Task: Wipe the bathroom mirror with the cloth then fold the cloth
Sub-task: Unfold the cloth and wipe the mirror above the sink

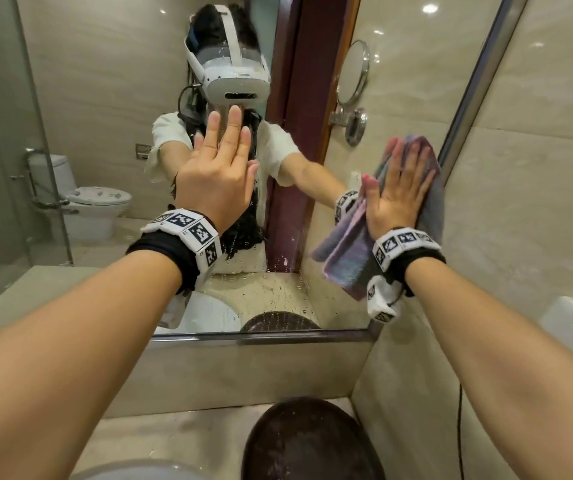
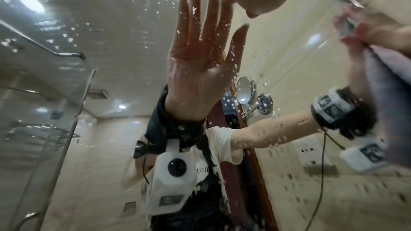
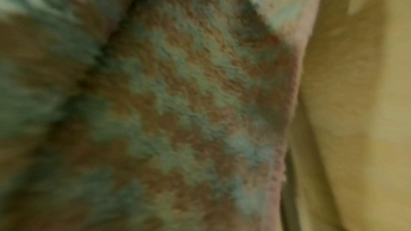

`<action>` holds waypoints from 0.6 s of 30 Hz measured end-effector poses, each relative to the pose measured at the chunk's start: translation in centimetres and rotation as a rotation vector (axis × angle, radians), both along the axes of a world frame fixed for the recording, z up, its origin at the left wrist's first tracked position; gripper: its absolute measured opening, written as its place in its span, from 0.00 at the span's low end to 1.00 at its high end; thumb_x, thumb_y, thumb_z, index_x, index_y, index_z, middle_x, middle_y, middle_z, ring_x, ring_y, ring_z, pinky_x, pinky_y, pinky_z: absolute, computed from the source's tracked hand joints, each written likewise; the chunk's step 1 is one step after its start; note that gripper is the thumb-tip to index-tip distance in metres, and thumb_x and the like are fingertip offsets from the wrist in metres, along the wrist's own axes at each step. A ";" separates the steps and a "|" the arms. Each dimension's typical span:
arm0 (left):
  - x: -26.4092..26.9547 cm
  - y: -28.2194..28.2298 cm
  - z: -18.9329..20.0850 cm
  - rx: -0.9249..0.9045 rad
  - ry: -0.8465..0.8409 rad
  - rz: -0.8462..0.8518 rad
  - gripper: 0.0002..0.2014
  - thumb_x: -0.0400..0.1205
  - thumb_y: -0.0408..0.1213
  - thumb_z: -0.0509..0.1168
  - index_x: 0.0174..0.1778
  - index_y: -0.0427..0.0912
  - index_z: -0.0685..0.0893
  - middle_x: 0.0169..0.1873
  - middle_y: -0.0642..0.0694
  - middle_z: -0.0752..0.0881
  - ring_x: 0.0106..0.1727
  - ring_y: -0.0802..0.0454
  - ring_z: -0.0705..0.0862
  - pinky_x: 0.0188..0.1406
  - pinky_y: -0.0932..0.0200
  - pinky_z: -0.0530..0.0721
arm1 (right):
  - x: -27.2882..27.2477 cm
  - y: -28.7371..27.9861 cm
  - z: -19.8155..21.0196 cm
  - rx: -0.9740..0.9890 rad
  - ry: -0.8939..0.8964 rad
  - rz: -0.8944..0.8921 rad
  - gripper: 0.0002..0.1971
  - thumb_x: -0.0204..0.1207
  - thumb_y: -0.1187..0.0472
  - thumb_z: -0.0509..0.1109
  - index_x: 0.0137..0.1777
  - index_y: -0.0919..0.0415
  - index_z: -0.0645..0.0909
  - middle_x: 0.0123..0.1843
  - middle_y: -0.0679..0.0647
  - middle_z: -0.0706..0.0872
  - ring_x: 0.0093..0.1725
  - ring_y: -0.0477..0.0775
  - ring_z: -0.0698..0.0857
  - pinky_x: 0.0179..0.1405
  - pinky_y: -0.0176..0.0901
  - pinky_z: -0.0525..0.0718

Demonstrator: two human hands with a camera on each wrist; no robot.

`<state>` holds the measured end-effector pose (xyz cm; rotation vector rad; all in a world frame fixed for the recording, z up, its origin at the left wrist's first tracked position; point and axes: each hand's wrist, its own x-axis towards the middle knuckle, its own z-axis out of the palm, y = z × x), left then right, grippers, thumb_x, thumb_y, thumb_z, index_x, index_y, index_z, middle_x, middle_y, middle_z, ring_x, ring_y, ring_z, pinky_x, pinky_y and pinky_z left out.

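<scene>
Both forearms reached from the camera toward the mirror, each wrist wrapped in a black band carrying white blocks printed with black square marker codes. Readable writing was scarce: in the left wrist view the reflected white shirt showed reversed letters that looked like "RO", the rest hidden behind the wrist camera housing. On the mirror's right part, close to its metal side frame, the cloth, a fuzzy pink, purple and blue check, lay flat against the glass with its long axis running steeply up and slightly rightward, its lower folded end hanging toward the mirror's bottom edge. Over the cloth the right hand was spread, fingers straight and pointing up, palm pressing the fabric to the glass with an open grip and no curl round it. Toward the mirror's middle, the left hand was held flat with fingers straight and together, fingertips up, palm against the wet glass and holding nothing. Water droplets speckled the mirror around that hand. Below the mirror, a dark round basin sat on the pale worktop.
</scene>
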<state>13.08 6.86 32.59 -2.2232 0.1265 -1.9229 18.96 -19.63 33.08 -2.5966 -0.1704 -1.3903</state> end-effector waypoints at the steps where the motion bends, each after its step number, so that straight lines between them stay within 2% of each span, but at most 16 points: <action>1: 0.0 -0.1 0.0 0.004 0.000 0.004 0.21 0.85 0.44 0.54 0.67 0.34 0.79 0.71 0.34 0.76 0.70 0.34 0.76 0.64 0.41 0.78 | 0.0 -0.1 -1.0 -0.004 0.024 -0.020 0.38 0.80 0.39 0.43 0.82 0.66 0.50 0.83 0.67 0.52 0.83 0.68 0.50 0.79 0.66 0.42; 3: -0.1 -0.1 0.1 -0.002 0.004 0.009 0.22 0.85 0.44 0.55 0.67 0.34 0.79 0.71 0.34 0.76 0.71 0.34 0.75 0.65 0.41 0.78 | -0.3 0.8 -2.8 0.016 0.069 -0.046 0.38 0.80 0.40 0.43 0.81 0.68 0.51 0.82 0.69 0.54 0.82 0.70 0.53 0.79 0.69 0.47; 6: -0.3 -0.2 0.0 -0.033 0.028 -0.008 0.21 0.85 0.43 0.53 0.69 0.35 0.78 0.72 0.35 0.74 0.72 0.35 0.74 0.67 0.42 0.77 | -1.0 3.3 -4.0 0.057 0.119 -0.064 0.39 0.81 0.39 0.36 0.80 0.70 0.57 0.80 0.70 0.61 0.79 0.72 0.60 0.76 0.72 0.53; 8: -0.5 -0.3 0.0 -0.042 0.053 -0.039 0.21 0.84 0.41 0.54 0.70 0.35 0.77 0.73 0.36 0.74 0.73 0.36 0.73 0.69 0.42 0.75 | -1.3 4.7 -3.7 0.011 0.099 -0.044 0.39 0.81 0.40 0.35 0.80 0.69 0.56 0.80 0.70 0.61 0.80 0.72 0.59 0.76 0.71 0.49; 10: -0.8 0.0 -0.1 -0.038 0.086 -0.066 0.21 0.82 0.39 0.55 0.70 0.36 0.77 0.73 0.37 0.74 0.73 0.37 0.73 0.70 0.42 0.74 | -1.7 5.9 -3.0 -0.087 0.031 0.033 0.36 0.81 0.40 0.38 0.82 0.65 0.53 0.82 0.68 0.57 0.81 0.71 0.55 0.78 0.67 0.37; 12: -1.1 0.5 -0.8 -0.027 0.136 -0.087 0.22 0.83 0.38 0.55 0.72 0.35 0.75 0.74 0.38 0.73 0.74 0.39 0.73 0.72 0.43 0.73 | -2.0 7.5 -1.8 -0.158 -0.025 0.129 0.34 0.82 0.42 0.44 0.83 0.61 0.51 0.84 0.65 0.52 0.83 0.68 0.50 0.75 0.60 0.26; 15: -2.1 1.2 -4.3 -0.015 0.242 -0.124 0.23 0.82 0.36 0.54 0.74 0.34 0.71 0.76 0.38 0.69 0.76 0.40 0.70 0.74 0.44 0.71 | -2.9 10.5 -0.7 -0.177 -0.073 0.165 0.32 0.82 0.44 0.46 0.83 0.60 0.52 0.84 0.63 0.53 0.83 0.67 0.51 0.74 0.61 0.27; 18: -3.7 2.2 -9.8 -0.014 0.338 -0.112 0.24 0.81 0.34 0.54 0.74 0.32 0.71 0.76 0.36 0.68 0.76 0.40 0.70 0.76 0.45 0.68 | -3.6 12.6 -1.0 -0.248 -0.065 0.175 0.32 0.82 0.44 0.44 0.83 0.59 0.50 0.85 0.60 0.52 0.83 0.64 0.50 0.77 0.64 0.32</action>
